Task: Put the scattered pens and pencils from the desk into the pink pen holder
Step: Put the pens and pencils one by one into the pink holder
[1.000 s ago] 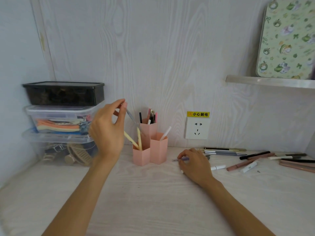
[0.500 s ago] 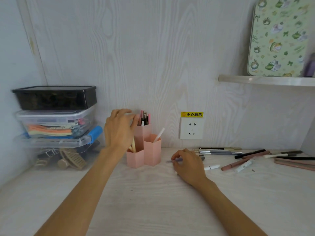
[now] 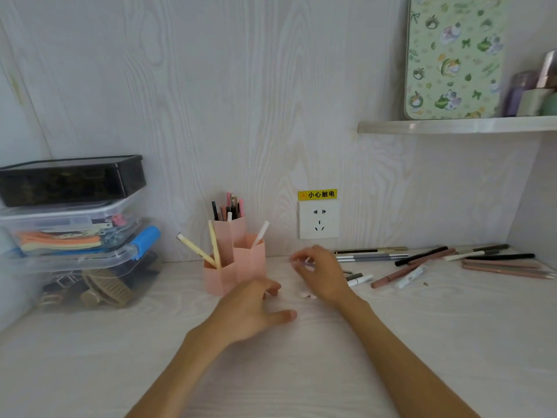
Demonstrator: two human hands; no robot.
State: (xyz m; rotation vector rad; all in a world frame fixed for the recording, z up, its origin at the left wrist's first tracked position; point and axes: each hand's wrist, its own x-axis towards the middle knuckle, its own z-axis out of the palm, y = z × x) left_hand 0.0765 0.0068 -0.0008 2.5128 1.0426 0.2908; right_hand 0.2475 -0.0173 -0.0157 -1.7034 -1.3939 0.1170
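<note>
A yellow label reading 小心触电 sits above the white wall socket, beyond the right hand, which pinches a blurred pale pen. The left hand hovers relaxed, holding nothing, just before the pink hexagonal plastic pen holder; loose pens and pencils lie right of both.

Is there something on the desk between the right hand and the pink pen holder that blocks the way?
Nothing on the desk does. Only the left hand hovers between the right hand and the pink pen holder.

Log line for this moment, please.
left hand open, empty, by pink pen holder | right hand pinching pen | loose pens remain on desk
</note>
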